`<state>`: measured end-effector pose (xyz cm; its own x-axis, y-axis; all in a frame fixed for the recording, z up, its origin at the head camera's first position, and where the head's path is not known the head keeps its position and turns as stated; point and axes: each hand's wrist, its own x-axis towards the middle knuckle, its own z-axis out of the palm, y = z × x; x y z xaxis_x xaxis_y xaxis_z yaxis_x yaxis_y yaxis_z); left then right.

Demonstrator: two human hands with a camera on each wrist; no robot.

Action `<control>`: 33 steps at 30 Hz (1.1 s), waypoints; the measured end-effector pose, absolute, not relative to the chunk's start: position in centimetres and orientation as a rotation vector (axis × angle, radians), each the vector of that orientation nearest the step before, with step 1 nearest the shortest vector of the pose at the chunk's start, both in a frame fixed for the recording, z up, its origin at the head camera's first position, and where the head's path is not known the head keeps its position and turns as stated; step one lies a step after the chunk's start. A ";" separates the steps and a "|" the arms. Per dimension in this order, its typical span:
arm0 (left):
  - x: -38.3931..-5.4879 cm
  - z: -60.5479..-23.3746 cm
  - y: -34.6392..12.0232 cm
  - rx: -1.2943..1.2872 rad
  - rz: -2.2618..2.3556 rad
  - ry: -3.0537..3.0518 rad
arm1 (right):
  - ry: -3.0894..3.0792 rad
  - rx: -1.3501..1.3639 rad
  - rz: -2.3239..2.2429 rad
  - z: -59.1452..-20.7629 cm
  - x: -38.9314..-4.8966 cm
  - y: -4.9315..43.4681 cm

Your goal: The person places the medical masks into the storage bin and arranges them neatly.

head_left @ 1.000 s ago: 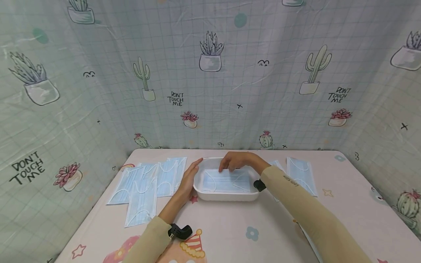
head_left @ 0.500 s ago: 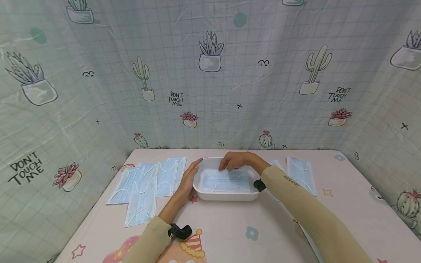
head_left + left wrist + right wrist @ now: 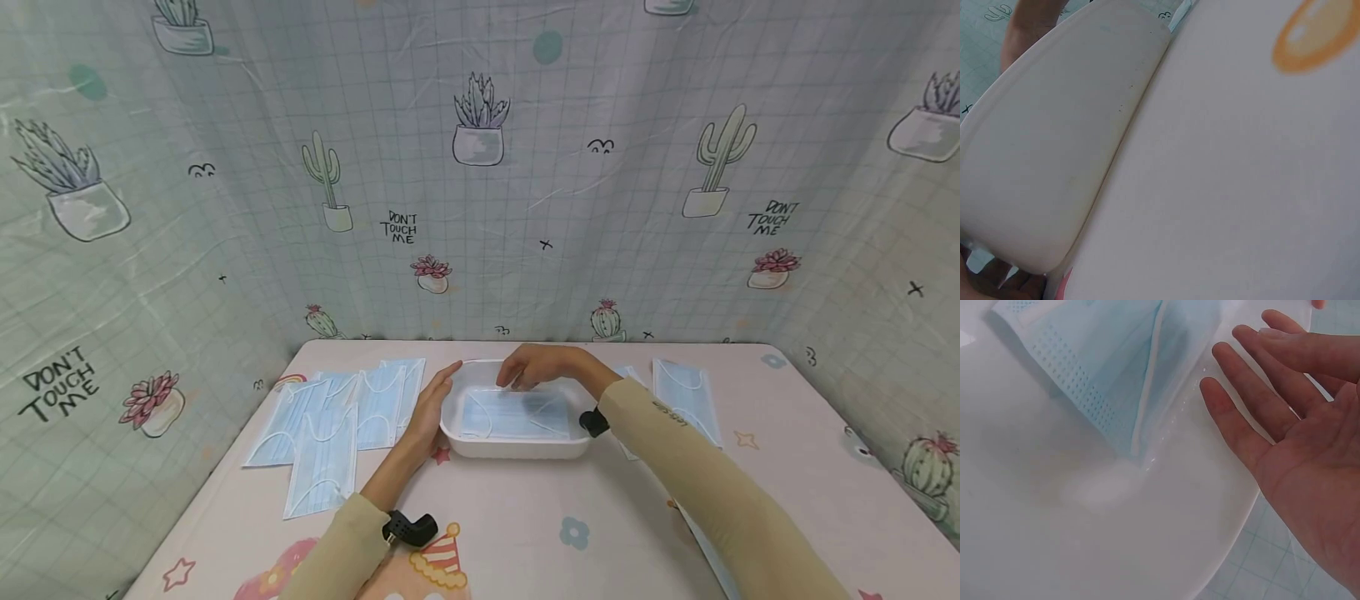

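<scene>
A white plastic tub [image 3: 517, 448] stands in the middle of the table with a light blue face mask [image 3: 516, 414] lying flat inside it, ear loops on top. My left hand [image 3: 429, 412] rests along the tub's left side, its fingertips by the rim; in the left wrist view those fingers [image 3: 1013, 284] touch the end wall. Over the tub's far part hovers my right hand [image 3: 538, 367]. Its fingers [image 3: 1254, 400] are loosely extended beside the mask's edge in the right wrist view, holding nothing.
Several face masks [image 3: 324, 462] lie overlapping on the table left of the tub. To the right lies another mask [image 3: 684, 392], with one more [image 3: 633, 375] partly hidden by my right sleeve [image 3: 675, 433]. A patterned curtain [image 3: 480, 208] rises behind the table [image 3: 510, 525].
My right hand has lifted slightly off the far edge of the mask in the tub. The left hand and the tub have stayed in place.
</scene>
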<state>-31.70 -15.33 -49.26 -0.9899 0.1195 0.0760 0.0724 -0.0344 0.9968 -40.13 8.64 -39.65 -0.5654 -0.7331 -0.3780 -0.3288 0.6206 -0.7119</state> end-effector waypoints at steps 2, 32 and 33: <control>-31.7 -49.3 -15.4 0.211 2.219 2.169 | 2.167 -0.848 -0.780 -39.5 -40.1 8.8; -31.7 -49.5 -15.3 0.212 2.208 2.185 | 2.242 -0.977 -1.069 -34.9 -35.6 19.8; -31.7 -49.5 -15.3 0.210 2.209 2.184 | 2.254 -0.979 -1.071 -34.8 -35.3 20.4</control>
